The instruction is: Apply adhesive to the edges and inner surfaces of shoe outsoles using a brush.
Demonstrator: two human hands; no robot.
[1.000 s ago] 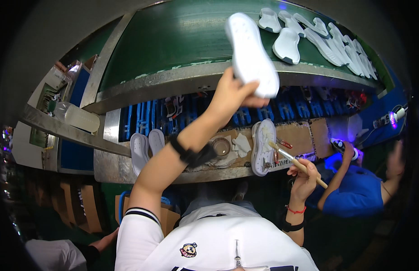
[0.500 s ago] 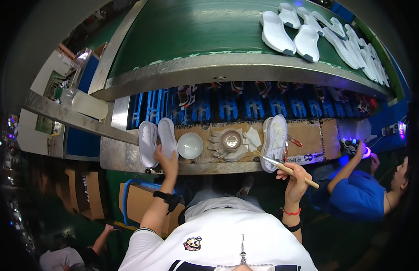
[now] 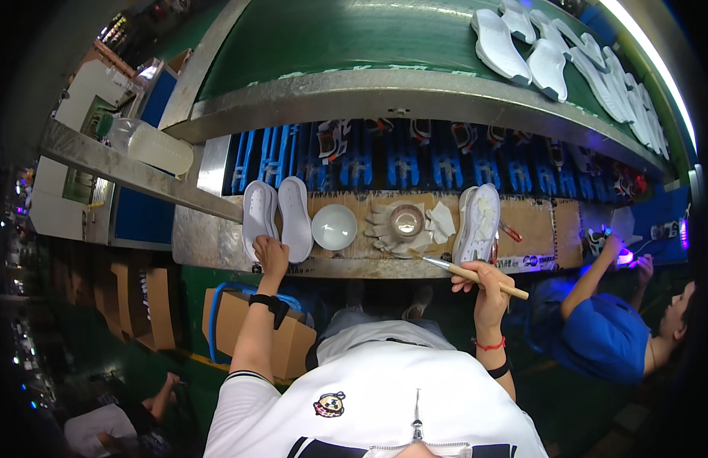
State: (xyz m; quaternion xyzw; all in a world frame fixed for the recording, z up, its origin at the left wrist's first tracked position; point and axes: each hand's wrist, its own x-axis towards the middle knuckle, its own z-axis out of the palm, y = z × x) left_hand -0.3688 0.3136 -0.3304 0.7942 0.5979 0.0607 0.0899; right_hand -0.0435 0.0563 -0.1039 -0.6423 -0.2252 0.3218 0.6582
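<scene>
My left hand [image 3: 271, 256] is at the near end of the left white shoe sole [image 3: 258, 214], fingers bent around its edge; part of the grip is hidden. Close on its right stands another white shoe sole [image 3: 295, 217]. My right hand [image 3: 484, 288] holds a wooden-handled brush [image 3: 476, 275], its tip pointing left past the near bench edge. Beyond the brush lies a pair of white soles [image 3: 480, 221], the upper one with a yellowish inside. Between the hands are a white bowl [image 3: 334, 227] and a small cup [image 3: 407, 221] on a pale glove [image 3: 381, 233].
A crumpled white cloth [image 3: 442, 221] and a red-handled tool [image 3: 510, 232] lie on the cardboard-covered bench [image 3: 537, 221]. A green conveyor [image 3: 354, 46] carries several white soles beyond. A plastic bottle [image 3: 159, 145] stands left; a person in blue [image 3: 606, 328] works at right.
My left hand has come down onto the near end of the left sole, its fingers now bent. The brush has drawn back from the right-hand soles toward me. The whole view has shifted slightly.
</scene>
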